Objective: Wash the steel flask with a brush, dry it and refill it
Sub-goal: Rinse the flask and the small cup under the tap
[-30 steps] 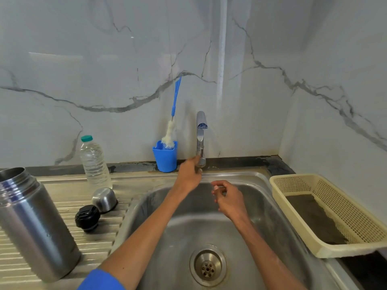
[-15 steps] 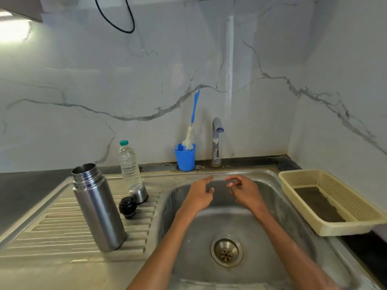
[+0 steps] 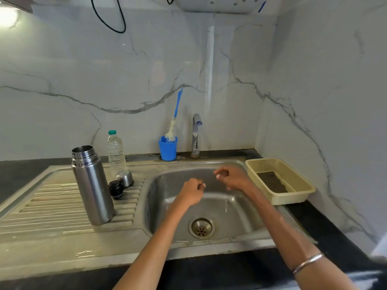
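The steel flask (image 3: 93, 185) stands upright and uncapped on the ribbed drainboard, left of the sink basin (image 3: 240, 208). Its black stopper (image 3: 116, 189) and steel cap (image 3: 125, 178) lie just right of it. A blue-handled bottle brush (image 3: 175, 117) leans in a blue cup (image 3: 168, 147) by the tap (image 3: 196, 132). A clear water bottle (image 3: 115, 151) with a green cap stands behind the flask. My left hand (image 3: 191, 191) and my right hand (image 3: 231, 177) hover over the basin, fingers curled, holding nothing.
A cream plastic basket (image 3: 293, 195) sits on the dark counter right of the sink. The drain (image 3: 201, 228) is at the basin's bottom. Marble walls close the back and right sides. A black cable (image 3: 109, 21) hangs high on the wall.
My left hand left the tap and both hands drew back over the basin, their fingers curling in. The view pulled back and up, showing more of the counter.
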